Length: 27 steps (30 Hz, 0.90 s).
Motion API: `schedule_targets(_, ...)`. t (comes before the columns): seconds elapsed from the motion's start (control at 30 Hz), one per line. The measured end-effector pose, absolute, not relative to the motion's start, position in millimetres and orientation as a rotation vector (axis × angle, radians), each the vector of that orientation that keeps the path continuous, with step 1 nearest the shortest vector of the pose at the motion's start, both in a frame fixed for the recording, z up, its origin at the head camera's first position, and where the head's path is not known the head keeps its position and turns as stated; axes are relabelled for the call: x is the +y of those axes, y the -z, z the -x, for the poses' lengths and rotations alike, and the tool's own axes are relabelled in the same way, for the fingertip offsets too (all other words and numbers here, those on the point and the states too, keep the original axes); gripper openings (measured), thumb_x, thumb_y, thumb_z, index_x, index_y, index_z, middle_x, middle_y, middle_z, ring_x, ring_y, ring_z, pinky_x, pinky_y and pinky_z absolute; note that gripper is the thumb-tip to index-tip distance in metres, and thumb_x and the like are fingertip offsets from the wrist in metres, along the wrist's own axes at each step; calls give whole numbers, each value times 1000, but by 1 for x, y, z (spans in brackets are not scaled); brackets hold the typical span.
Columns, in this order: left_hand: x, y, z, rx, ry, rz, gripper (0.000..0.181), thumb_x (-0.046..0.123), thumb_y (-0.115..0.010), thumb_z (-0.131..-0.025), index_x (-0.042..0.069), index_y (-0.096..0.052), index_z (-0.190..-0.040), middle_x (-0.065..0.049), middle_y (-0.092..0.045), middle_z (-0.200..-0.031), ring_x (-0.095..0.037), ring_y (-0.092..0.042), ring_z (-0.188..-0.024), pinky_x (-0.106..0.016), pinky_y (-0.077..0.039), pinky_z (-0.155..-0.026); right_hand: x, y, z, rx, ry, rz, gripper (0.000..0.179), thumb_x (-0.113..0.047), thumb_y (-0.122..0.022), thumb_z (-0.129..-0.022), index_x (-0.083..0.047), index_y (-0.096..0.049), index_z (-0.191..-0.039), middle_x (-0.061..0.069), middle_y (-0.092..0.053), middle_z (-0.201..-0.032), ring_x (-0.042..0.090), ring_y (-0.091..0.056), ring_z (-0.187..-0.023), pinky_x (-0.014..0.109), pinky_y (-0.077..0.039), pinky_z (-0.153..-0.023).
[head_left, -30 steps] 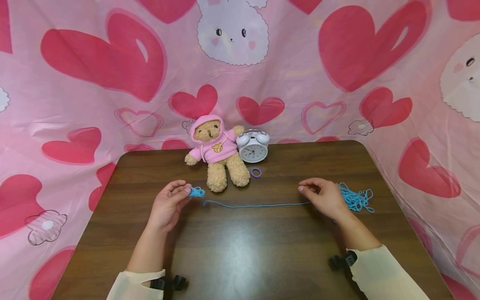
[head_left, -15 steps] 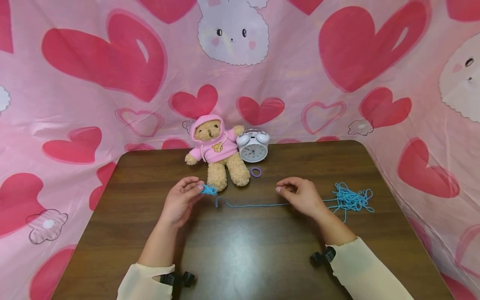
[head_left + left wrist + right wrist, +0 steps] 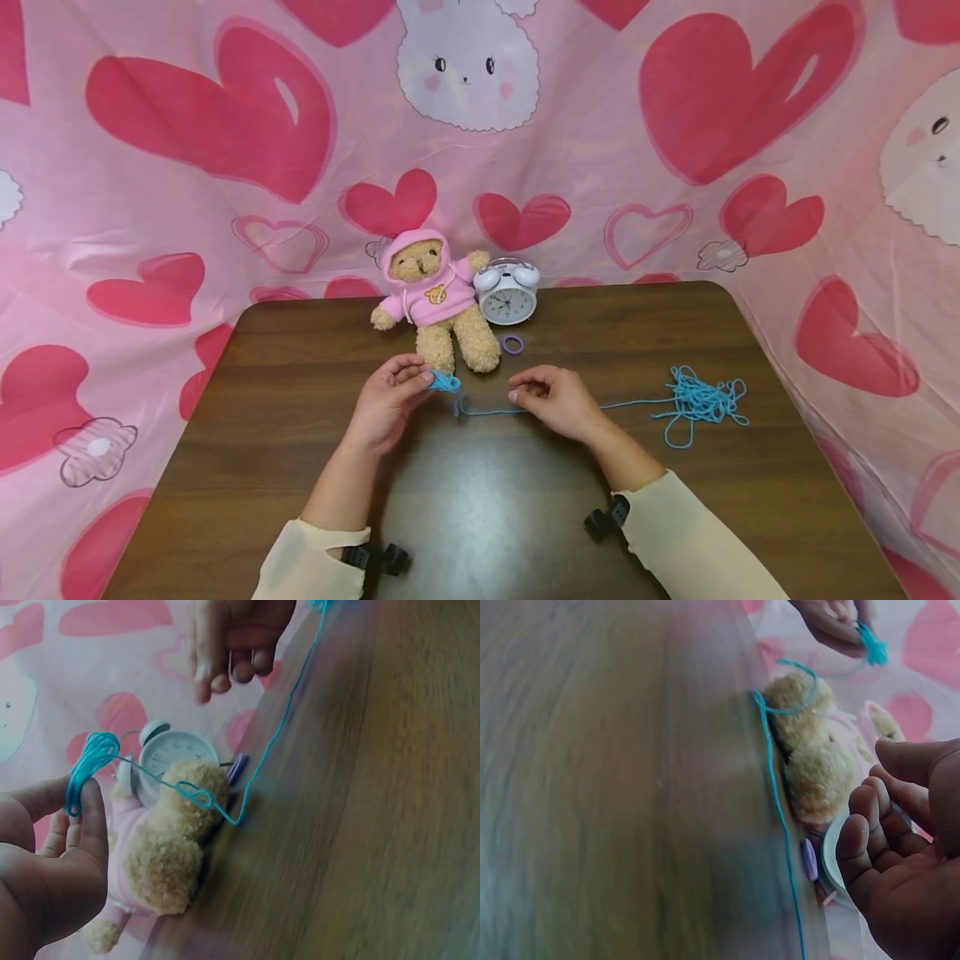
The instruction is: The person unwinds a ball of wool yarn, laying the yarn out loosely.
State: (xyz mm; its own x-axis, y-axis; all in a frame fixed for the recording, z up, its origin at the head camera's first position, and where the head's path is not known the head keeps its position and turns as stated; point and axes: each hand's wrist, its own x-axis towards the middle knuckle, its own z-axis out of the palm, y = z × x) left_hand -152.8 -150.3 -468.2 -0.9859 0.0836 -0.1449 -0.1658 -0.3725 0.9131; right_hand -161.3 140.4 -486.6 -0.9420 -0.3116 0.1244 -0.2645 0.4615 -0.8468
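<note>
My left hand (image 3: pixel 386 410) pinches a small looped bundle of light blue yarn (image 3: pixel 446 382) between thumb and fingers, raised in front of the teddy bear's feet. From the bundle, a yarn strand (image 3: pixel 268 750) with a loose loop in it runs down and away to the right in the left wrist view. My right hand (image 3: pixel 561 402) hovers over this strand, fingers loosely bent and thumb apart. Nothing shows between its fingers (image 3: pixel 864 801) in the right wrist view. Farther right, a loose tangle of the same yarn (image 3: pixel 707 397) lies on the table.
A teddy bear (image 3: pixel 438 292) in a pink hoodie sits at the back of the brown wooden table (image 3: pixel 480 517). Beside it stand a white alarm clock (image 3: pixel 507 293) and, lying nearer, a purple ring (image 3: pixel 513 345). A pink heart-printed cloth (image 3: pixel 585 167) hangs behind.
The left hand has moved right with the yarn bundle. My right hand has moved left along the strand, away from the tangle, which is now uncovered.
</note>
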Motion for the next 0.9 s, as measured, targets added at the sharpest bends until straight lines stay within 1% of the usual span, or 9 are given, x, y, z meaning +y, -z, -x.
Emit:
schedule_targets(0.23, -136, 467, 154, 1655, -2459, 69, 27, -12, -63, -96, -6, -52, -120, -4, -70, -98, -14, -68, -89, -34, -60, -89, 123, 492, 163, 2628, 1513, 602, 22, -15, -83, -88, -8, -79, -109, -4, -70, -89, 8, -62, -77, 24, -53, -69)
schedule_targets(0.47, -124, 465, 154, 1637, -2446, 27, 24, -11, -64, -96, -1, -55, -116, -5, -71, -99, -14, -68, -89, -30, -60, -85, 113, 496, 166, 2669, 1444, 738, 26, -16, -87, -83, -13, -80, -107, -5, -64, -85, 6, -57, -73, 24, -50, -64)
schedule_targets(0.57, -121, 465, 153, 1627, -2446, 19, 24, -11, -63, -96, 0, -55, -116, -5, -71, -99, -14, -68, -90, -30, -59, -84, 111, 498, 167, 2678, 1425, 751, 24, -16, -88, -82, -13, -81, -105, -5, -63, -84, 5, -56, -72, 24, -50, -63)
schedule_targets(0.73, -118, 464, 153, 1613, -2439, 5, 24, -11, -63, -96, 2, -56, -116, -4, -70, -100, -14, -67, -91, -32, -59, -88, 104, 498, 168, 2700, 1407, 764, 19, -16, -87, -80, -13, -80, -97, -5, -64, -82, 5, -56, -70, 23, -50, -63)
schedule_targets(0.9, -119, 463, 153, 1607, -2441, -7, 23, -11, -63, -96, 3, -56, -114, -5, -70, -100, -14, -67, -91, -32, -59, -87, 100, 497, 168, 2715, 1426, 778, 12, -17, -86, -82, -13, -80, -92, -8, -63, -79, 3, -56, -68, 23, -49, -61)
